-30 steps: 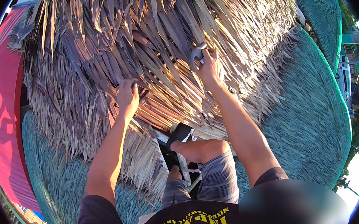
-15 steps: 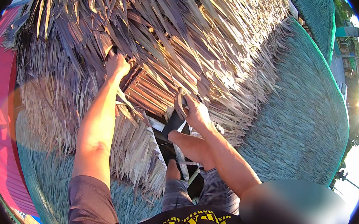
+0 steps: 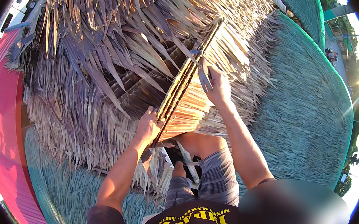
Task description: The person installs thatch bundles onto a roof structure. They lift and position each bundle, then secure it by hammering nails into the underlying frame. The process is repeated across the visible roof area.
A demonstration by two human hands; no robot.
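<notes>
A palm-leaf thatch panel (image 3: 188,110) stands tilted out of the dry thatched roof, its long stitched edge (image 3: 186,74) running up and to the right. My left hand (image 3: 148,126) is closed on the lower end of that edge. Farther up, my right hand (image 3: 217,86) is closed on the panel's right side, with a grey leaf strip hanging by its fingers. Loose dry leaves (image 3: 107,57) overhang the dark gap left of the panel. What the fingertips press on underneath is hidden.
My legs (image 3: 215,167) are bent at an opening with pale metal bars (image 3: 190,160). Green-tinted thatch roofs (image 3: 305,107) slope off to the right and below. A red corrugated metal roof (image 3: 2,116) lies at the left. Low sun glares at the right.
The panel has come up out of the thatch and now stands tilted. My left hand has moved right and down onto its edge; my right hand has moved up and right.
</notes>
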